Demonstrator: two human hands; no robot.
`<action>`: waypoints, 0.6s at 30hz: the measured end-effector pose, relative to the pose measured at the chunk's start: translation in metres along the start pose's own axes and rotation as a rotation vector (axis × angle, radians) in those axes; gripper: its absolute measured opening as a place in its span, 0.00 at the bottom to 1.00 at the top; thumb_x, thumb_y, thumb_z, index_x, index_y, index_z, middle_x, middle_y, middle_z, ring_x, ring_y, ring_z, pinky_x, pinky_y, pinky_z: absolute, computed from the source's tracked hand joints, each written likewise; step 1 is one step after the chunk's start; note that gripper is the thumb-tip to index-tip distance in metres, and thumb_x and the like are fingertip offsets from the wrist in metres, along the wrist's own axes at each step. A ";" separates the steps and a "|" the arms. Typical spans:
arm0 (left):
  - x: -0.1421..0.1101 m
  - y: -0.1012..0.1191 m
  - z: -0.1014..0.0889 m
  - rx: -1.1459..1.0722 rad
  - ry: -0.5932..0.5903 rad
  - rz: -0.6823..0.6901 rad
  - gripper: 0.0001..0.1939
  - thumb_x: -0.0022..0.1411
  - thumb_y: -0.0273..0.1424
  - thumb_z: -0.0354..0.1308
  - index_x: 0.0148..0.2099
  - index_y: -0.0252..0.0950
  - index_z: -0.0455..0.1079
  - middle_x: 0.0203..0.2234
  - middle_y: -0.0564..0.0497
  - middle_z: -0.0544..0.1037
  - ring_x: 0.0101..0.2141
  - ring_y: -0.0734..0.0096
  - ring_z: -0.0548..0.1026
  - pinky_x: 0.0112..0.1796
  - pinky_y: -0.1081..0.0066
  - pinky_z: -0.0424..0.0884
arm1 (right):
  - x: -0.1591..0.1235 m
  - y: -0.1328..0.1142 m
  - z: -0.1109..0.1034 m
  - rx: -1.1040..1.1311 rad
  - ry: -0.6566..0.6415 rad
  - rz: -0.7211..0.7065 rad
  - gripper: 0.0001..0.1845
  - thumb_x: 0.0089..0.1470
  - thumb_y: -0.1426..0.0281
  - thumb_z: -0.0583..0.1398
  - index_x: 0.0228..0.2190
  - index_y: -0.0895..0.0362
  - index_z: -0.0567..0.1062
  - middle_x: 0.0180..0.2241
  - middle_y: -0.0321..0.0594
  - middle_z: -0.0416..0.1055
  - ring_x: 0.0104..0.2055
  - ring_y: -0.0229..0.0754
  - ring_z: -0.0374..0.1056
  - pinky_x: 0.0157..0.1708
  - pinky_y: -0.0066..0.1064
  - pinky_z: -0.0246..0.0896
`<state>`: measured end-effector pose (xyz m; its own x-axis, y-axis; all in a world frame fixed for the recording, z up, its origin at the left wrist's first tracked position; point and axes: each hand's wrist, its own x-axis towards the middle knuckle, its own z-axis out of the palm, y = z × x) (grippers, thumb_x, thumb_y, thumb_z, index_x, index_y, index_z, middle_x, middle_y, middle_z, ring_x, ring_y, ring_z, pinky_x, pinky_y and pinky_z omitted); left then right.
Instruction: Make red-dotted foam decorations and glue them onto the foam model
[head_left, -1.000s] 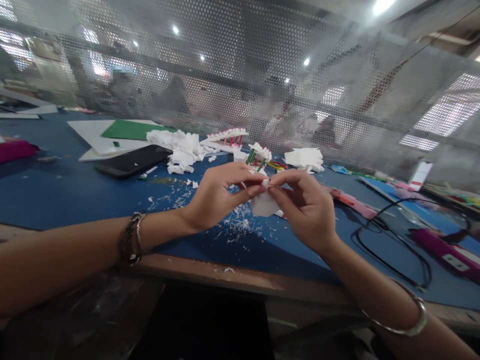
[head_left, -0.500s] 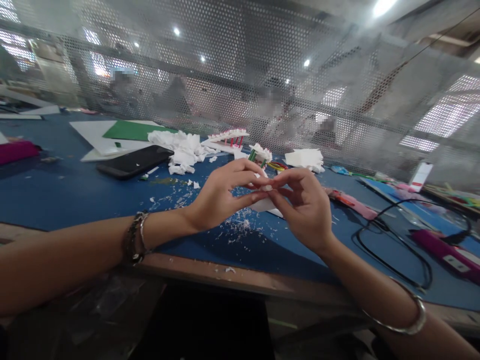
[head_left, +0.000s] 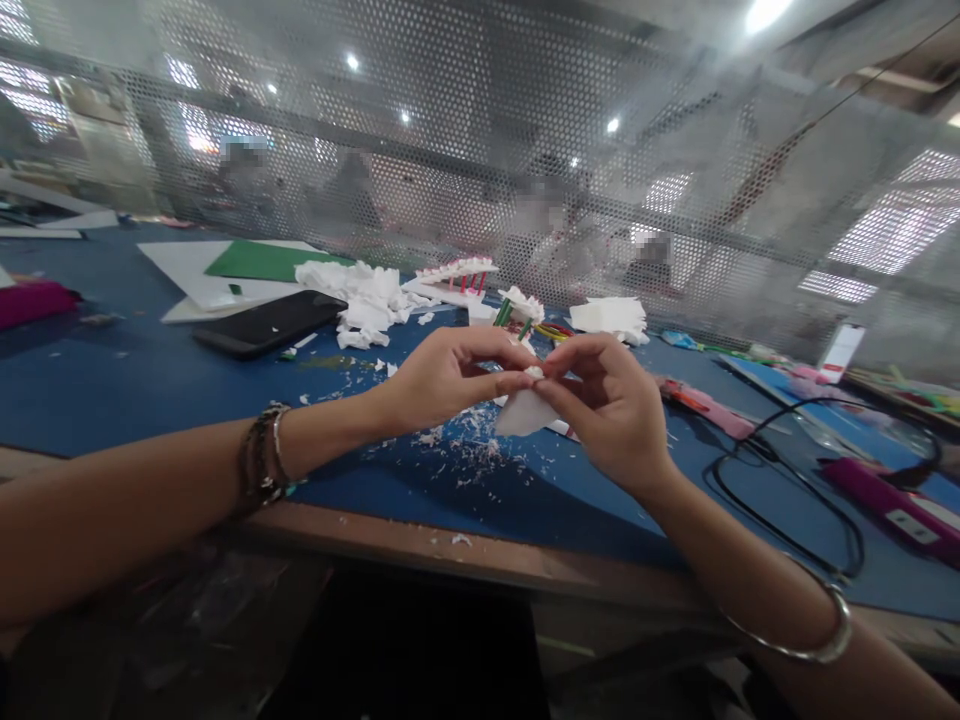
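A small piece of thin white paper (head_left: 527, 413) is pinched between the fingertips of both hands, above the blue table. Its upper end is bunched into a small white knob, and a loose flap hangs below. My left hand (head_left: 457, 380) closes on it from the left, thumb and index finger together. From the right, my right hand (head_left: 615, 410) grips the same paper between thumb and fingertips. White paper shreds (head_left: 484, 450) lie scattered on the table beneath. Just behind the hands stands a bundle of green sticks (head_left: 504, 315) with white tops.
Crumpled white paper (head_left: 367, 295), a black phone (head_left: 270, 322) and a green sheet (head_left: 262, 262) lie left. Folded white tissue (head_left: 611, 318) sits behind the right hand. A black cable (head_left: 787, 480) and a purple power strip (head_left: 892, 508) are right. Perforated metal panelling (head_left: 450, 130) rises behind.
The left fingers have drawn closer together at the paper, and the hand has lowered slightly. More of the hanging paper flap shows below the fingertips. The right hand has barely moved.
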<state>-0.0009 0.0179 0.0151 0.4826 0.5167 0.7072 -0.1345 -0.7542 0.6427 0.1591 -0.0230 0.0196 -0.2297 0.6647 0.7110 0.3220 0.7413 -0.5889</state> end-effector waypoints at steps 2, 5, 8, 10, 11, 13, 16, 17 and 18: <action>0.001 -0.001 0.001 -0.041 0.014 -0.086 0.04 0.50 0.25 0.56 0.31 0.34 0.71 0.26 0.51 0.76 0.28 0.76 0.72 0.27 0.78 0.69 | 0.001 0.000 0.000 -0.006 -0.006 0.029 0.08 0.45 0.74 0.58 0.29 0.54 0.63 0.25 0.31 0.62 0.28 0.31 0.63 0.26 0.23 0.61; 0.001 -0.002 0.003 -0.055 0.051 -0.169 0.04 0.50 0.25 0.56 0.31 0.33 0.72 0.26 0.51 0.77 0.27 0.77 0.73 0.28 0.78 0.69 | 0.003 0.000 -0.001 0.008 -0.048 0.093 0.11 0.43 0.72 0.59 0.31 0.55 0.62 0.24 0.30 0.62 0.28 0.31 0.62 0.27 0.24 0.61; 0.002 -0.002 0.003 -0.103 0.112 -0.195 0.05 0.50 0.26 0.57 0.32 0.33 0.72 0.26 0.51 0.77 0.26 0.78 0.73 0.28 0.78 0.69 | 0.004 0.004 -0.001 0.073 -0.097 0.156 0.17 0.42 0.66 0.60 0.36 0.55 0.62 0.28 0.33 0.63 0.31 0.33 0.63 0.31 0.26 0.61; 0.002 -0.001 0.003 -0.142 0.142 -0.206 0.05 0.50 0.26 0.57 0.32 0.32 0.72 0.26 0.51 0.77 0.26 0.78 0.73 0.28 0.79 0.69 | 0.003 0.008 -0.001 0.166 -0.127 0.196 0.16 0.46 0.60 0.57 0.36 0.55 0.63 0.30 0.35 0.63 0.33 0.34 0.63 0.32 0.27 0.62; 0.002 0.000 0.004 -0.159 0.149 -0.210 0.05 0.50 0.26 0.57 0.32 0.32 0.72 0.26 0.52 0.77 0.26 0.78 0.73 0.28 0.79 0.69 | 0.003 0.009 -0.001 0.220 -0.153 0.219 0.15 0.48 0.58 0.53 0.35 0.55 0.64 0.30 0.36 0.63 0.33 0.34 0.63 0.32 0.28 0.62; 0.003 0.002 0.004 -0.185 0.159 -0.209 0.04 0.50 0.24 0.57 0.31 0.32 0.71 0.26 0.52 0.77 0.26 0.80 0.73 0.28 0.80 0.69 | 0.003 0.012 -0.001 0.313 -0.231 0.252 0.17 0.51 0.55 0.49 0.31 0.56 0.66 0.29 0.36 0.64 0.31 0.34 0.64 0.30 0.29 0.63; 0.003 0.003 0.004 -0.231 0.170 -0.223 0.03 0.50 0.24 0.57 0.30 0.32 0.71 0.23 0.54 0.76 0.23 0.81 0.72 0.24 0.83 0.68 | 0.002 0.010 0.001 0.345 -0.359 0.231 0.15 0.50 0.57 0.52 0.28 0.56 0.67 0.26 0.35 0.66 0.29 0.34 0.64 0.31 0.30 0.63; 0.002 0.003 0.005 -0.251 0.168 -0.235 0.03 0.51 0.24 0.56 0.30 0.32 0.71 0.22 0.55 0.76 0.21 0.82 0.71 0.22 0.83 0.67 | 0.002 0.008 0.002 0.330 -0.373 0.216 0.13 0.50 0.59 0.53 0.28 0.56 0.67 0.25 0.35 0.66 0.28 0.34 0.64 0.32 0.29 0.62; 0.002 0.003 0.005 -0.274 0.159 -0.251 0.03 0.51 0.25 0.56 0.30 0.33 0.70 0.21 0.55 0.75 0.19 0.82 0.71 0.21 0.83 0.67 | 0.002 0.006 0.003 0.309 -0.376 0.206 0.11 0.49 0.61 0.55 0.27 0.57 0.68 0.24 0.34 0.66 0.28 0.33 0.63 0.32 0.28 0.62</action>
<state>0.0039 0.0148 0.0165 0.3925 0.7434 0.5415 -0.2655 -0.4721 0.8406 0.1581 -0.0169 0.0169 -0.5220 0.7450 0.4153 0.1225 0.5473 -0.8279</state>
